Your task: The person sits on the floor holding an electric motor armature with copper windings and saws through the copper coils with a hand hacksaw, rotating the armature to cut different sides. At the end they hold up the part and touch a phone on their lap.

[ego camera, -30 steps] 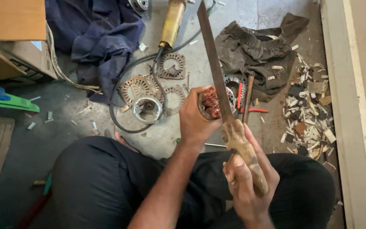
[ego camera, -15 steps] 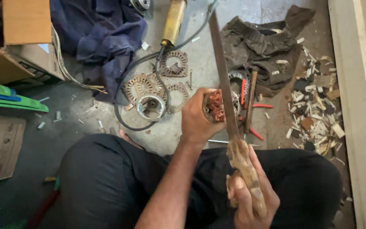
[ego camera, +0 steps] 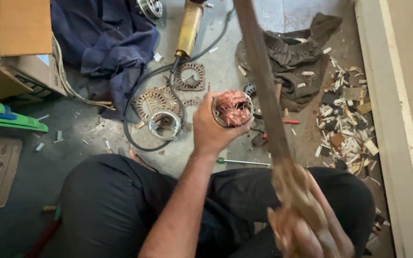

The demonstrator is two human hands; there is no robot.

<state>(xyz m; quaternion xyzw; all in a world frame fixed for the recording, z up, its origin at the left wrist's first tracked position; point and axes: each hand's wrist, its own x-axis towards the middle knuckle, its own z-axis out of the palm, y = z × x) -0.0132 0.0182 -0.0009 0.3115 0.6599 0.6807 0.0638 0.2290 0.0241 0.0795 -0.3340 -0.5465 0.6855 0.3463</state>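
Copper-wound motor stator (ego camera: 233, 109), round, with a metal ring around reddish copper wire, held up above the floor in the left hand (ego camera: 214, 130), fingers wrapped tight around its side. Long flat file (ego camera: 263, 81) crossing just to the right of the stator, blurred, reaching from the wooden handle (ego camera: 295, 191) up to the top edge of the view. Right hand (ego camera: 307, 234) low at the bottom edge, closed around the handle, blurred too. Black trousers (ego camera: 106, 205) of the seated person below both arms.

On the concrete floor (ego camera: 192, 157), just past the knees, a green-handled screwdriver (ego camera: 242, 162). Beyond it a round metal housing (ego camera: 163, 124) and flat steel laminations (ego camera: 190, 76), with a black cable (ego camera: 137, 102) looping around them. To the right, a heap of small scraps (ego camera: 347, 119) near the wall. Further away a yellow angle grinder (ego camera: 190, 28), a dark grey rag (ego camera: 302, 57) and a blue cloth (ego camera: 106, 43). At the far left a cardboard box (ego camera: 17, 48) and green strips (ego camera: 10, 122) beside it.
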